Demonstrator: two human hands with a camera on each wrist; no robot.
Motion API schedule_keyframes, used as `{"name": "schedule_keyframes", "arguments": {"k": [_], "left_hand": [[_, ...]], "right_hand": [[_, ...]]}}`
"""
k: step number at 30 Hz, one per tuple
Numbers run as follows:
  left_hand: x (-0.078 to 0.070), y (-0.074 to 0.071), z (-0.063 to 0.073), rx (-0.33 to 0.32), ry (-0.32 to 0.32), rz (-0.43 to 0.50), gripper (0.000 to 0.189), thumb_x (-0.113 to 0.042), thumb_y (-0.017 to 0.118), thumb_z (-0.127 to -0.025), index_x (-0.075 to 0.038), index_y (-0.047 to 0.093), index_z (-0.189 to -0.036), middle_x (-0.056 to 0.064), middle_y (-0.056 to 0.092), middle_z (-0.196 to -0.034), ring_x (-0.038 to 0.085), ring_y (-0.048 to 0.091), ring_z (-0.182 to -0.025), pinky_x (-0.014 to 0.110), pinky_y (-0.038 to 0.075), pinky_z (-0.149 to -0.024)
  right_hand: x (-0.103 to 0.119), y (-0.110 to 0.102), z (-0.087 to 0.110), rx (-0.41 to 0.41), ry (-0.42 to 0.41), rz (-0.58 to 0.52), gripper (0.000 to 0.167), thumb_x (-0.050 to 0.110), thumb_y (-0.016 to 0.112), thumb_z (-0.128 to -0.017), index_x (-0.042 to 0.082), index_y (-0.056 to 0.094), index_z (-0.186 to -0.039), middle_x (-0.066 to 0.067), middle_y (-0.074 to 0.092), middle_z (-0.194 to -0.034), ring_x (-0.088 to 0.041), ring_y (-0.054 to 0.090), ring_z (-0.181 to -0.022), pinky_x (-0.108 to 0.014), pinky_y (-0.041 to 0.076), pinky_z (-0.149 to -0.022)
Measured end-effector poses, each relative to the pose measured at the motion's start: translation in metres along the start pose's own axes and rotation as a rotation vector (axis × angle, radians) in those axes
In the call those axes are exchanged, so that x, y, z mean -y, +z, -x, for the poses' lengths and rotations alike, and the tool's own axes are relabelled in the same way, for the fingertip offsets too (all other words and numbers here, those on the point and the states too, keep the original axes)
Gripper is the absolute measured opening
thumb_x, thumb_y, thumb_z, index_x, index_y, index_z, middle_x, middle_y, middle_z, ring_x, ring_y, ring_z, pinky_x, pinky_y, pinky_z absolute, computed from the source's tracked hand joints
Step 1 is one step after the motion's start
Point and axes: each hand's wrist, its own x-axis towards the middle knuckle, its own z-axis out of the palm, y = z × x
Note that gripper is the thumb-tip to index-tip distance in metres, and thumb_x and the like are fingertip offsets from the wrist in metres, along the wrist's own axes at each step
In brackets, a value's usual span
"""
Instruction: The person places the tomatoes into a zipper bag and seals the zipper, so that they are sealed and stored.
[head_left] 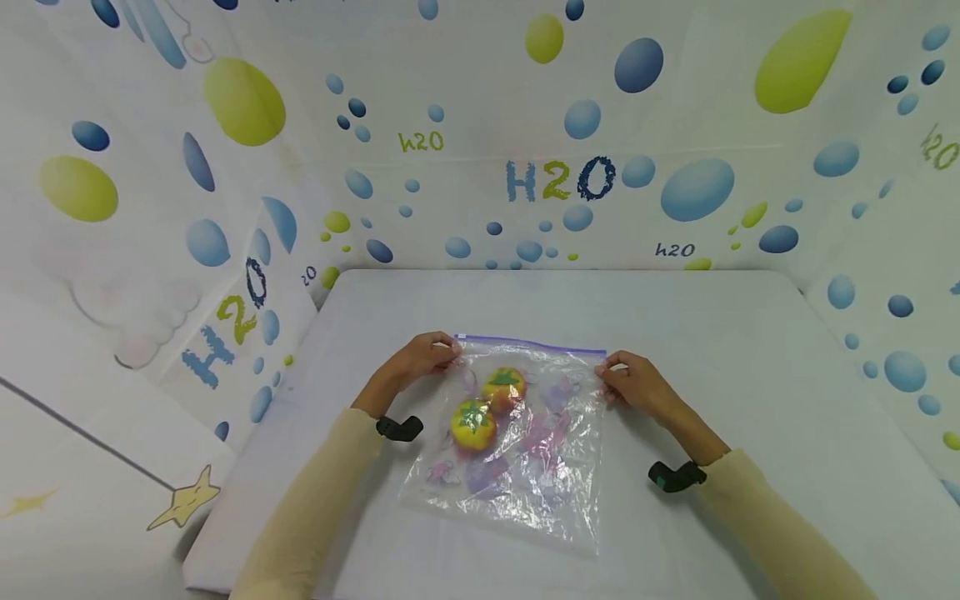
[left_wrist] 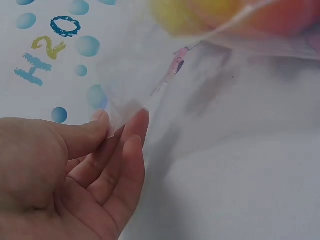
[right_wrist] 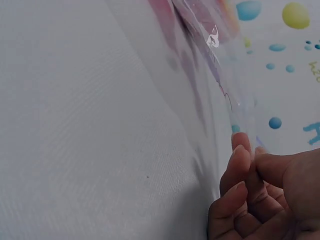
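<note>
A clear zip bag (head_left: 558, 508) with a purple zip strip (head_left: 532, 343) along its far edge lies over the white table. Inside it are two yellow-orange fruits with green leafy tops, one fruit (head_left: 473, 429) nearer and the other fruit (head_left: 506, 396) just behind it. Thumb and fingers of my left hand (head_left: 426, 356) pinch the bag's upper left corner. At the upper right corner, my right hand (head_left: 636, 383) pinches the bag's edge. The left wrist view shows the left hand (left_wrist: 75, 175) on the thin plastic; in the right wrist view the right hand (right_wrist: 265, 195) does likewise.
The bag rests on a white-covered table (head_left: 750, 358). Behind it and at the sides hang white sheets (head_left: 480, 50) printed with blue and green bubbles and "H2O" lettering. Black wrist mounts (head_left: 400, 428) sit on both forearms.
</note>
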Motion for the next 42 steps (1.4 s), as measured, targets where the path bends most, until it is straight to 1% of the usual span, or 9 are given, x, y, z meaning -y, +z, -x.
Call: {"name": "schedule_keyframes", "arguments": {"k": [7, 14, 18, 23, 26, 29, 34, 38, 42], "left_hand": [[0.008, -0.001, 0.001, -0.009, 0.067, -0.010, 0.021, -0.019, 0.063, -0.108, -0.003, 0.059, -0.122, 0.003, 0.071, -0.097, 0.012, 0.065, -0.088, 0.022, 0.057, -0.081], [0.006, -0.008, 0.008, 0.053, 0.139, -0.052, 0.020, -0.020, 0.063, -0.107, -0.003, 0.057, -0.118, 0.011, 0.071, -0.111, 0.017, 0.068, -0.098, 0.031, 0.059, -0.092], [0.006, -0.013, 0.011, 0.087, 0.153, -0.074, 0.021, -0.019, 0.064, -0.106, -0.003, 0.057, -0.117, 0.014, 0.071, -0.117, 0.020, 0.068, -0.103, 0.035, 0.058, -0.096], [0.006, -0.016, 0.015, 0.089, 0.178, -0.107, 0.021, -0.019, 0.066, -0.106, -0.003, 0.057, -0.116, 0.012, 0.074, -0.113, 0.017, 0.066, -0.098, 0.032, 0.059, -0.094], [0.006, -0.016, 0.019, 0.066, 0.207, -0.114, 0.021, -0.018, 0.066, -0.106, -0.002, 0.057, -0.116, 0.014, 0.076, -0.110, 0.017, 0.068, -0.096, 0.031, 0.059, -0.093], [0.009, -0.016, 0.020, 0.039, 0.269, -0.122, 0.020, -0.014, 0.065, -0.106, 0.001, 0.057, -0.116, 0.020, 0.077, -0.110, 0.019, 0.071, -0.095, 0.031, 0.060, -0.090], [0.014, -0.014, 0.021, -0.003, 0.356, -0.103, 0.018, -0.011, 0.065, -0.106, 0.004, 0.058, -0.114, 0.025, 0.077, -0.109, 0.025, 0.073, -0.096, 0.029, 0.060, -0.084], [0.018, -0.011, 0.023, 0.005, 0.363, -0.075, 0.014, -0.008, 0.063, -0.106, 0.005, 0.058, -0.112, 0.026, 0.076, -0.110, 0.023, 0.073, -0.094, 0.028, 0.059, -0.083], [0.020, -0.006, 0.029, 0.041, 0.355, -0.129, 0.011, -0.005, 0.059, -0.107, 0.004, 0.057, -0.113, 0.025, 0.076, -0.110, 0.018, 0.071, -0.092, 0.029, 0.059, -0.081]], "right_hand": [[0.001, -0.004, -0.003, 0.036, -0.043, 0.013, 0.024, 0.022, 0.058, -0.110, -0.001, 0.058, -0.117, -0.005, 0.073, -0.079, -0.013, 0.063, -0.067, -0.026, 0.049, -0.059], [0.007, -0.011, -0.007, 0.114, -0.053, -0.004, 0.026, 0.025, 0.058, -0.111, 0.001, 0.052, -0.118, -0.014, 0.076, -0.097, -0.018, 0.067, -0.071, -0.028, 0.051, -0.060], [0.009, -0.015, -0.008, 0.164, -0.058, 0.005, 0.032, 0.029, 0.064, -0.108, 0.003, 0.050, -0.119, -0.012, 0.076, -0.093, -0.019, 0.065, -0.071, -0.029, 0.050, -0.061], [0.010, -0.019, -0.012, 0.212, -0.090, 0.035, 0.032, 0.028, 0.065, -0.106, 0.004, 0.051, -0.122, -0.008, 0.075, -0.087, -0.017, 0.059, -0.068, -0.026, 0.045, -0.059], [0.010, -0.022, -0.013, 0.221, -0.119, 0.051, 0.031, 0.026, 0.065, -0.107, 0.002, 0.058, -0.125, -0.008, 0.077, -0.089, -0.017, 0.058, -0.066, -0.026, 0.041, -0.057], [0.009, -0.025, -0.012, 0.213, -0.142, 0.070, 0.031, 0.026, 0.064, -0.107, 0.003, 0.065, -0.127, -0.008, 0.076, -0.089, -0.019, 0.057, -0.065, -0.026, 0.040, -0.056], [0.007, -0.027, -0.011, 0.185, -0.178, 0.076, 0.029, 0.027, 0.064, -0.107, 0.004, 0.071, -0.123, -0.011, 0.076, -0.092, -0.022, 0.057, -0.066, -0.026, 0.039, -0.057], [0.006, -0.028, -0.011, 0.172, -0.178, 0.067, 0.027, 0.026, 0.065, -0.107, 0.004, 0.073, -0.120, -0.011, 0.074, -0.086, -0.020, 0.055, -0.065, -0.026, 0.038, -0.057], [0.003, -0.030, -0.011, 0.177, -0.176, 0.088, 0.025, 0.027, 0.065, -0.106, 0.005, 0.073, -0.117, -0.011, 0.066, -0.073, -0.018, 0.051, -0.062, -0.026, 0.037, -0.055]]}}
